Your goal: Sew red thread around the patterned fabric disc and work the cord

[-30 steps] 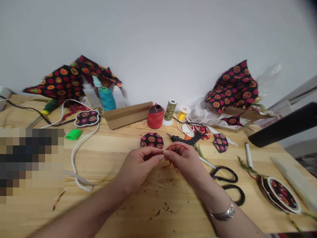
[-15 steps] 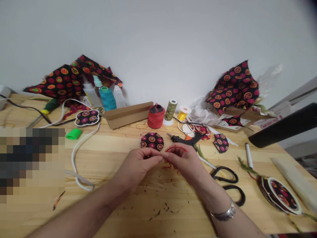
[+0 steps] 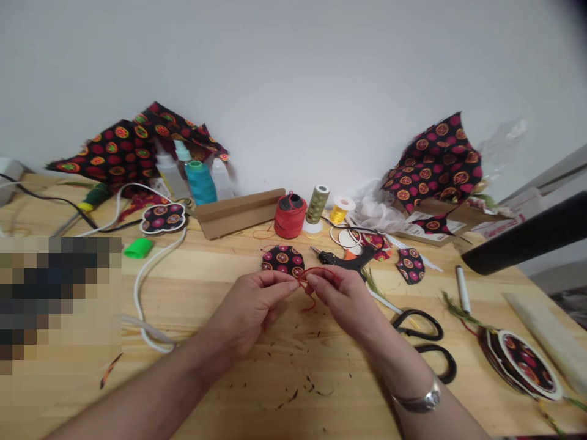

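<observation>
Both hands meet over the middle of the wooden table (image 3: 293,366). My left hand (image 3: 257,302) pinches the red cord (image 3: 310,304) between thumb and index finger. Close on its right, my right hand (image 3: 342,299) pinches the same cord, which curves over its fingers, with a short end dangling below. Just behind the fingertips lies a round patterned fabric piece (image 3: 282,260). The red cord spool (image 3: 290,219) stands farther back, beside the olive thread spool (image 3: 317,205).
Black-handled scissors (image 3: 443,360) lie right of my right wrist. A glue gun (image 3: 351,261) rests behind that hand. Fabric-covered discs (image 3: 527,363) and a marker (image 3: 462,289) are at the right. At the left are a white cable (image 3: 137,287) and a green cap (image 3: 138,248).
My fingertips have moved slightly apart, and a small loop of the red cord now shows between them. The hanging end has shifted a little.
</observation>
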Tool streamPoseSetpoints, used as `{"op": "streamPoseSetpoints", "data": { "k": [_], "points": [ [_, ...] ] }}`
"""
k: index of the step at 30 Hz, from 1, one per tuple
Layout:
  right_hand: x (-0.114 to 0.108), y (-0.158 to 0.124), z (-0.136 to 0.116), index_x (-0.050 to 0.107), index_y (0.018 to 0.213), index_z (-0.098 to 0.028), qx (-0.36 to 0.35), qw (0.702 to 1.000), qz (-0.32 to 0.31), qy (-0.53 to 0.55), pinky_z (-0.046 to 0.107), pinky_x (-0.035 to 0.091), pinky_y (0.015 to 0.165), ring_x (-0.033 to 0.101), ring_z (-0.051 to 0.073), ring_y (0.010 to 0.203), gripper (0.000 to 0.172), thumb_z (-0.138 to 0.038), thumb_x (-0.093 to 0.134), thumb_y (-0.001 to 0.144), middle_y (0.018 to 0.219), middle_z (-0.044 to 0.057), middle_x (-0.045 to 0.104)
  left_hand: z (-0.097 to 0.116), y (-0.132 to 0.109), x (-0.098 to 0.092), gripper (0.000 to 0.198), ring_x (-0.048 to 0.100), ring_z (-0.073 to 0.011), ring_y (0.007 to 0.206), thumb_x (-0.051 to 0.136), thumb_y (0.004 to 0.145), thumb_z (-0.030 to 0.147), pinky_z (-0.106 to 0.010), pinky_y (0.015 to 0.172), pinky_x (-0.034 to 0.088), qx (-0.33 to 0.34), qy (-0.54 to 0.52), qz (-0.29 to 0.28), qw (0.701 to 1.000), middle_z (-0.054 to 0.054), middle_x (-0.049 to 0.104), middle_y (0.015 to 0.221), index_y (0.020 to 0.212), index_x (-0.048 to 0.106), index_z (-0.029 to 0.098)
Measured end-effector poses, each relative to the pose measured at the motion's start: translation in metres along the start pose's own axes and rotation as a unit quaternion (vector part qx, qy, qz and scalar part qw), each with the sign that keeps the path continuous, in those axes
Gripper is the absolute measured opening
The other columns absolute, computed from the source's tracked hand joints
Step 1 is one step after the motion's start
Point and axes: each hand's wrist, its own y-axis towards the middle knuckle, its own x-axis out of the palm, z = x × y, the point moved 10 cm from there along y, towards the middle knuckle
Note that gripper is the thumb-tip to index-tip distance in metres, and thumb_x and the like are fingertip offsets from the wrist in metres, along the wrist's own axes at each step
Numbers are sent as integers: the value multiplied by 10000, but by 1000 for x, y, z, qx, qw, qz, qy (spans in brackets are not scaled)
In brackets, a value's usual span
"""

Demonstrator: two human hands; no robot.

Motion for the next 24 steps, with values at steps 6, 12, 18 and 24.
{"op": "streamPoseSetpoints", "data": {
  "k": [6,12,18,24],
  "points": [
    [-8,-4,-8,617,720,-157,-44,993,46,-96,231,378,553,488,122,606,190,-309,530,796,662,11,597,-1,3,-4,156,279,-33,381,688,649,309,-180,368,156,-2,-24,15,1000,78,452,469,729,672,176],
    [-1,-10,-17,606,695,-156,-80,990,38,-107,196,314,477,403,86,521,192,-302,539,799,566,-24,522,4,-1,-9,101,336,-31,391,696,637,243,-171,363,196,15,-42,47,998,53,555,513,688,682,157],
    [24,-22,-31,582,690,-165,-161,968,-33,-191,193,310,515,435,77,531,188,-201,474,839,588,-26,548,-1,1,-4,106,281,-16,336,689,647,252,-160,331,156,-11,-87,27,996,67,520,457,688,648,163],
    [40,-27,-29,546,711,-172,-188,935,-95,-286,206,321,558,487,94,579,177,-163,437,850,643,-5,574,-2,3,1,109,381,-16,387,655,680,235,-130,333,187,-12,-126,-17,992,-1,615,602,703,635,130]
  ]
}}
